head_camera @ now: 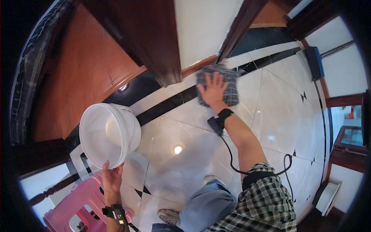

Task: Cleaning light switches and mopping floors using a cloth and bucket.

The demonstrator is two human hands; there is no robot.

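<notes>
My right hand (pixel 214 88) presses with spread fingers on a dark grey checked cloth (pixel 232 90), which lies on the tiled floor by the foot of the wall and door frame. The cloth's far edge is blurred. With thumb and fingers at its rim, my left hand (pixel 112 177) holds a white plastic bucket (pixel 132 130). The bucket leans with its mouth towards me, and no contents show in it. Both wrists wear black straps with small devices, and a cable runs up my right arm.
A pink plastic stool (pixel 78 200) stands beside my left forearm. Dark wooden door frame (pixel 145 37) and orange-brown wood (pixel 84 72) rise ahead. Glossy white tiles (pixel 185 168) with black strips cover the floor. A blue-edged broom or squeegee head (pixel 314 63) is at far right.
</notes>
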